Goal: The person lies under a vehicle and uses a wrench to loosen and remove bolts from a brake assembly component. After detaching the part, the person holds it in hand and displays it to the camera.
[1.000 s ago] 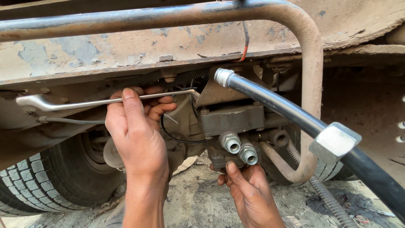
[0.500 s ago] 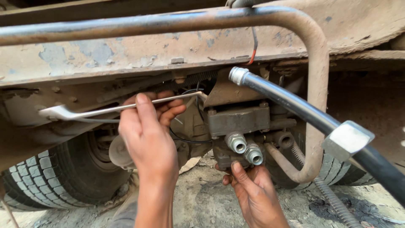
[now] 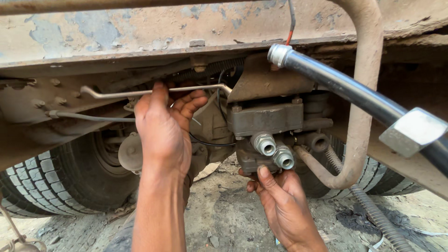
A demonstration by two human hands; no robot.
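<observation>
Left hand (image 3: pixel 163 130) clamped on wrench (image 3: pixel 154 91), right hand (image 3: pixel 280 205) gripping valve block (image 3: pixel 263 135) underside, two open ports

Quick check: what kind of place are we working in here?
Most likely outdoors beneath a truck or similar heavy vehicle, on bare ground: a rusty frame rail overhead, a large treaded tyre at left, and stony dirt below the valve block.

bright daylight falls from the front on the rusty frame rail (image 3: pixel 140 32) and both forearms, the recess behind the valve block (image 3: pixel 266 119) sinks into deep shadow, the silver clamp (image 3: pixel 413 130) glares near white, and focus stays sharp with slight edge bending.
</observation>
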